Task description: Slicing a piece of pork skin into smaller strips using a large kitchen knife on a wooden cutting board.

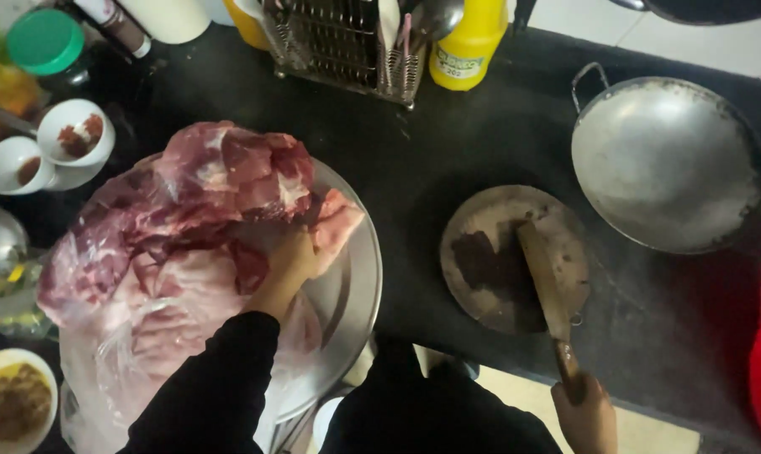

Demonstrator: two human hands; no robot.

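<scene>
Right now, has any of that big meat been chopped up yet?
Not that the picture shows. Done: the raw meat lies out on the metal tray. In hand: the left hand grips a piece, the right hand holds the cleaver on the round chopping board. Left: the meat remains one big piece, and the wok holds nothing.

**Black sleeve, bare hands**

The person wears a black long-sleeved top of soft, matte cloth. The left sleeve (216, 382) runs down to the wrist and ends in a plain cuff. Both hands, left hand (292, 261) and right hand (586, 416), are bare: no gloves, rings or watch show.
</scene>
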